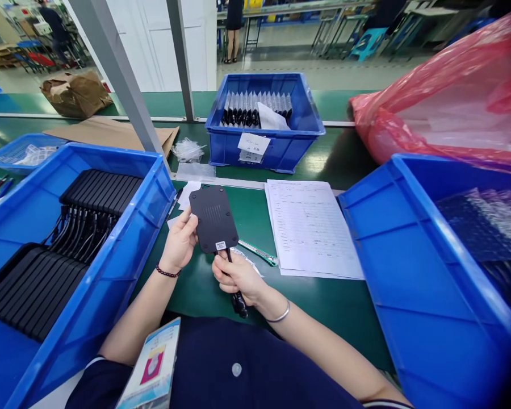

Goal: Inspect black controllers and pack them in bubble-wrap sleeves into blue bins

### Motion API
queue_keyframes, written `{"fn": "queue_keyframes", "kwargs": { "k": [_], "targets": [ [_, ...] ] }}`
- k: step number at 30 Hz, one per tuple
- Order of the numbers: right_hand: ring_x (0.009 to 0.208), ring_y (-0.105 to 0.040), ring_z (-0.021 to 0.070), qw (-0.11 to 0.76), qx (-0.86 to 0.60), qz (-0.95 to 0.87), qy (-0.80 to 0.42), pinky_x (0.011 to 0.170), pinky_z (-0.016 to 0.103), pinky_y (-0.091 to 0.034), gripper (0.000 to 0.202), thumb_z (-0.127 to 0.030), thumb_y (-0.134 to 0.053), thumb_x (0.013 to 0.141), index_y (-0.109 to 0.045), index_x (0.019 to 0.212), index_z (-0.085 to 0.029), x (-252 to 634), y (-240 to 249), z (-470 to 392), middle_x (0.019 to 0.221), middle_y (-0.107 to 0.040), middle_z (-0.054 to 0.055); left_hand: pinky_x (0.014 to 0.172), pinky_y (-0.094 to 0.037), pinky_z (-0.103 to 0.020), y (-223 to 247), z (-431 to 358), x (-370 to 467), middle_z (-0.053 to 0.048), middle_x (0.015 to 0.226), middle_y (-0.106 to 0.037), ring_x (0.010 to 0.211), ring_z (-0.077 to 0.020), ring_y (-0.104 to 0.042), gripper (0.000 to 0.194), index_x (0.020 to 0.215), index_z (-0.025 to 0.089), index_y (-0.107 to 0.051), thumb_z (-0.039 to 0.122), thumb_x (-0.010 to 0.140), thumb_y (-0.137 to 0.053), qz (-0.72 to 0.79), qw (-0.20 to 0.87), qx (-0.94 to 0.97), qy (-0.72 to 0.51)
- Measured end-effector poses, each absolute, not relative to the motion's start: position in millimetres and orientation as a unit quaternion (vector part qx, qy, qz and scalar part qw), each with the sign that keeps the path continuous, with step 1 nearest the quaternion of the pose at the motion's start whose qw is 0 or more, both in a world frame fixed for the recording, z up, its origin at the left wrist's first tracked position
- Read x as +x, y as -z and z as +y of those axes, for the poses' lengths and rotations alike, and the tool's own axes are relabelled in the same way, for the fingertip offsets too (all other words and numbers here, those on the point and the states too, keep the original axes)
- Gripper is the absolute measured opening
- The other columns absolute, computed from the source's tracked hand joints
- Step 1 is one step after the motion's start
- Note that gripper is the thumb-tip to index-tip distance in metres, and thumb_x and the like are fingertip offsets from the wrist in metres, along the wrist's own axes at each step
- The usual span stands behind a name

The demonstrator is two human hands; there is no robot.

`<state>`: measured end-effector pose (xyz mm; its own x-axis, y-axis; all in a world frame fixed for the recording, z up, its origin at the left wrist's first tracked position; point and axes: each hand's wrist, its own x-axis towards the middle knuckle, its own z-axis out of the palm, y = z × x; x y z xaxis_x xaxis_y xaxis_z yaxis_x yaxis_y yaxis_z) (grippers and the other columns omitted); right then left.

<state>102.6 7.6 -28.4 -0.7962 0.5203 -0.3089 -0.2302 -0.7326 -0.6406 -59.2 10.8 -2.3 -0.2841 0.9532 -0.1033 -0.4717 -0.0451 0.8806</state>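
A flat black device (214, 218) with corner screws, a vent pattern and a small white label is held up over the green table (323, 307). My left hand (180, 240) pinches its left edge. Below the device, my right hand (237, 276) is closed around its black cable (237, 301), whose bundled end hangs beneath the fingers. Behind the right hand lie a green box cutter (259, 253) and a clear plastic piece partly hidden by that hand.
Blue bins stand at left (153, 199), holding rows of similar devices, at right (378, 272) and at the back (264, 149). Papers (315, 227) lie right of centre. A red bag (434, 108) bulges at back right; a metal post (123, 74) rises back left.
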Motion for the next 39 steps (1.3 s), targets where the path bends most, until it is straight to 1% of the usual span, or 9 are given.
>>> {"fn": "queue_keyframes", "kwargs": {
  "k": [9,16,19,21,23,25,30,35,39],
  "targets": [
    [0.035,-0.017,-0.0014,0.181,-0.235,-0.318,-0.901,0.031,0.011,-0.013,0.047,-0.043,-0.071,0.077,-0.029,0.077,-0.022,109.7,28.6,12.7,0.059,-0.054,-0.008,0.068,-0.052,-0.022,-1.0,6.4,-55.5,-0.003,0.1,-0.068,0.073,-0.0103,-0.06,0.043,0.129,0.026,-0.055,0.03,0.086,-0.06,0.434,0.551,0.272,-0.659],
    [0.036,-0.017,0.0004,0.176,-0.239,-0.386,-0.874,0.033,0.014,-0.014,0.043,-0.047,-0.064,0.081,-0.03,0.078,-0.022,111.0,33.6,19.4,0.064,-0.055,-0.006,0.084,-0.052,-0.031,-4.7,-1.1,-59.1,-0.005,0.106,-0.067,0.083,-0.0131,-0.062,0.046,0.133,0.024,-0.05,0.027,0.088,-0.057,0.422,0.561,0.275,-0.657],
    [0.04,-0.035,0.0057,0.202,-0.316,-0.576,-0.726,0.039,0.02,-0.028,0.029,-0.048,-0.049,0.09,-0.045,0.086,-0.019,108.3,35.9,15.8,0.071,-0.06,0.002,0.095,-0.047,-0.036,-4.6,-7.2,-57.2,-0.005,0.125,-0.059,0.112,-0.018,-0.057,0.06,0.142,0.033,-0.037,0.027,0.087,-0.06,0.433,0.553,0.254,-0.665],
    [0.056,-0.054,0.0149,0.208,-0.362,-0.728,-0.544,0.051,0.027,-0.041,0.034,-0.043,-0.042,0.093,-0.054,0.108,-0.014,105.5,32.8,8.5,0.083,-0.065,0.01,0.1,-0.044,-0.037,-4.1,-10.9,-56.1,-0.001,0.136,-0.051,0.126,-0.0191,-0.047,0.069,0.143,0.04,-0.029,0.03,0.085,-0.064,0.434,0.554,0.229,-0.672],
    [0.076,-0.063,0.0255,0.177,-0.338,-0.838,-0.39,0.063,0.036,-0.047,0.054,-0.045,-0.046,0.092,-0.043,0.134,-0.01,104.1,25.0,2.1,0.096,-0.066,0.017,0.1,-0.045,-0.038,-3.7,-13.8,-58.3,-0.004,0.135,-0.052,0.127,-0.0226,-0.047,0.065,0.142,0.036,-0.035,0.041,0.084,-0.064,0.423,0.583,0.196,-0.666],
    [0.086,-0.064,0.0302,0.14,-0.273,-0.897,-0.318,0.069,0.039,-0.048,0.071,-0.052,-0.051,0.088,-0.033,0.144,-0.013,106.4,15.3,4.0,0.104,-0.066,0.017,0.096,-0.048,-0.042,-3.4,-16.0,-65.5,-0.01,0.129,-0.057,0.12,-0.0278,-0.053,0.061,0.136,0.024,-0.046,0.055,0.084,-0.056,0.399,0.625,0.168,-0.65],
    [0.096,-0.06,0.0248,0.166,-0.369,-0.887,-0.224,0.079,0.038,-0.047,0.026,-0.033,-0.048,0.094,-0.065,0.109,-0.021,131.3,16.6,55.4,0.101,-0.068,0.01,0.085,-0.052,-0.054,-1.3,-24.5,-92.2,-0.017,0.133,-0.052,0.113,-0.0348,-0.057,0.071,0.136,0.018,-0.045,0.067,0.087,-0.035,0.327,0.692,0.19,-0.615],
    [0.087,-0.057,0.0255,0.065,-0.426,-0.883,-0.184,0.075,0.039,-0.046,0.018,-0.022,-0.059,0.085,-0.066,0.102,-0.018,145.4,50.6,93.2,0.091,-0.066,0.01,0.087,-0.049,-0.058,5.9,-31.3,-90.4,-0.02,0.139,-0.046,0.116,-0.0358,-0.054,0.074,0.138,0.014,-0.043,0.067,0.089,-0.025,0.276,0.74,0.188,-0.584],
    [0.09,-0.055,0.0251,0.084,-0.409,-0.886,-0.201,0.08,0.039,-0.046,0.014,-0.017,-0.053,0.087,-0.064,0.095,-0.015,144.2,58.0,88.1,0.091,-0.06,0.011,0.087,-0.049,-0.057,12.1,-32.5,-79.5,-0.019,0.14,-0.045,0.116,-0.0354,-0.053,0.075,0.139,0.016,-0.042,0.068,0.089,-0.021,0.25,0.755,0.182,-0.578]
  ]
}}
